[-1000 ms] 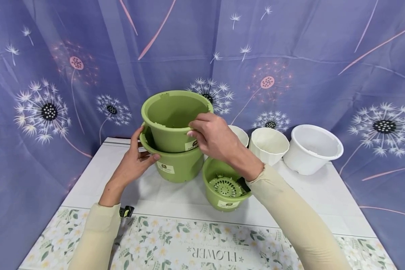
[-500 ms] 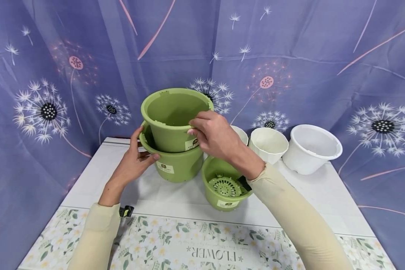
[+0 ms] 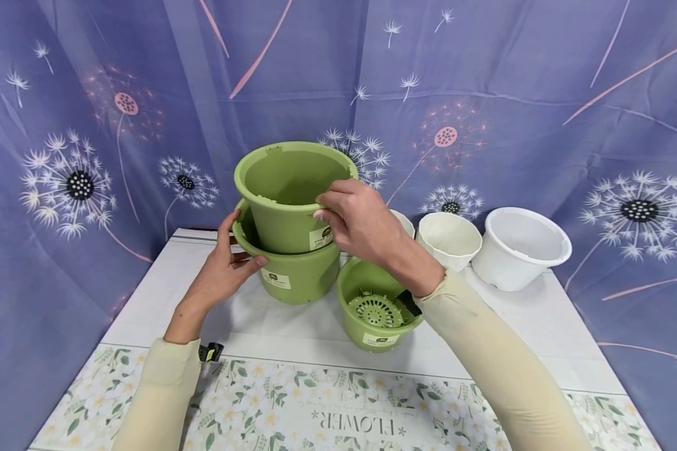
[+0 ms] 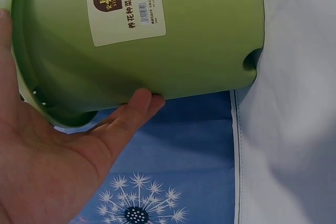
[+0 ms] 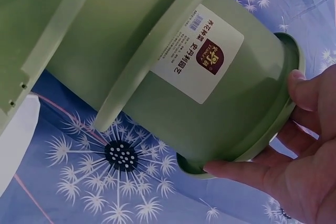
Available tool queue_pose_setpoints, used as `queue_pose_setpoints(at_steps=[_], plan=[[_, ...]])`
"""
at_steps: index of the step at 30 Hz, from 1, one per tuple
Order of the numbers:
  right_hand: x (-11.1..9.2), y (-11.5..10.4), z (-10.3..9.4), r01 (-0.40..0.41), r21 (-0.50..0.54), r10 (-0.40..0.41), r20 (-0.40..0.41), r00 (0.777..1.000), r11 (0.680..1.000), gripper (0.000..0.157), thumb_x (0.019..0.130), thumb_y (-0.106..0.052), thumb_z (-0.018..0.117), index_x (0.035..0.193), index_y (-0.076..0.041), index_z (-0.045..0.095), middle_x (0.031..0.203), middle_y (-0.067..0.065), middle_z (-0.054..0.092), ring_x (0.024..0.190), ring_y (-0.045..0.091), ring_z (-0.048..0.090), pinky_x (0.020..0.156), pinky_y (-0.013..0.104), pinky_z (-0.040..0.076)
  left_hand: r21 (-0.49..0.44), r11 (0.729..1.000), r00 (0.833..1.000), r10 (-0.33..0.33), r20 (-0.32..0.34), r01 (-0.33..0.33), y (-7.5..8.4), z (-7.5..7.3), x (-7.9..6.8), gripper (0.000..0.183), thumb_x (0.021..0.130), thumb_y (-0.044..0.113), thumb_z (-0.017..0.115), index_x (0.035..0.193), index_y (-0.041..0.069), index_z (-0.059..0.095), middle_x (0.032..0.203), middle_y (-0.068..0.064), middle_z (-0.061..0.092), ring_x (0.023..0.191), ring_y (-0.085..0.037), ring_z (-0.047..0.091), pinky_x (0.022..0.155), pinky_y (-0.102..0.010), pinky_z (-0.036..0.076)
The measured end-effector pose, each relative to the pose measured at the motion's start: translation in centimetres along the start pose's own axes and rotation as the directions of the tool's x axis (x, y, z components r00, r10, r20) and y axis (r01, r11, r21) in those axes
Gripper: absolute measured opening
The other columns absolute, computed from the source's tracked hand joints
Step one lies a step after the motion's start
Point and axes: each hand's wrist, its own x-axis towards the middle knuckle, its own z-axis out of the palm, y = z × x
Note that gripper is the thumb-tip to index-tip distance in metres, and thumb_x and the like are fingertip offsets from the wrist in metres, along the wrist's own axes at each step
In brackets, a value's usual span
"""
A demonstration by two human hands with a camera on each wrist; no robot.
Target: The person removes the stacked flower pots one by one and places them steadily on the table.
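A green flowerpot (image 3: 279, 227) with a label stands nested partway inside a larger green flowerpot (image 3: 304, 279) on the left half of the table. My right hand (image 3: 367, 219) pinches the inner pot's front right rim between thumb and fingers. On the left side, my left hand (image 3: 217, 275) grips the outer pot by its rim, thumb at the front and fingers spread round the side. In the right wrist view, the right hand (image 5: 299, 161) holds the inner pot's rim, its label (image 5: 202, 53) facing the camera. The inner pot's base is hidden inside the outer one.
A smaller green pot (image 3: 380, 341) with a slotted bottom stands below my right wrist. Behind it, a faceted white pot (image 3: 448, 244) and a round white pot (image 3: 504, 269) stand at the back right; another white pot (image 3: 405, 222) is partly hidden. A patterned curtain (image 3: 485, 75) hangs behind the table.
My right hand has risen slightly, lifting the inner green flowerpot a little higher out of the outer one. The left hand keeps its grip on the outer flowerpot in the same place.
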Motion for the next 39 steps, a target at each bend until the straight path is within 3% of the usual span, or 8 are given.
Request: queue_pose_setpoints(at_steps=[16, 39], plan=[[0.4, -0.1, -0.4, 0.004, 0.008, -0.004, -0.018, 1.000, 1.000, 0.011, 0.098, -0.005, 0.073, 0.099, 0.004, 0.079, 0.092, 0.013, 0.075, 0.086, 0.026, 0.070, 0.085, 0.036, 0.060, -0.006, 1.000, 1.000, 0.011, 0.010, -0.011, 0.0, 0.0, -0.1, 0.106, 0.102, 0.034, 0.075, 0.169, 0.043, -0.008, 0.160, -0.026, 0.034, 0.135, -0.048, 0.057, 0.110, -0.060, 0.050], [1.3, -0.4, -1.7, -0.059, 0.011, 0.059, -0.004, 0.998, 0.998, 0.013, 0.100, -0.007, 0.073, 0.103, 0.004, 0.079, 0.096, 0.013, 0.075, 0.089, 0.025, 0.069, 0.083, 0.035, 0.059, 0.001, 1.000, 1.000, 0.021, 0.018, -0.021, -0.1, -0.2, -0.2, 0.105, 0.103, 0.035, 0.073, 0.169, 0.042, -0.009, 0.163, -0.027, 0.031, 0.136, -0.050, 0.056, 0.111, -0.060, 0.049]])
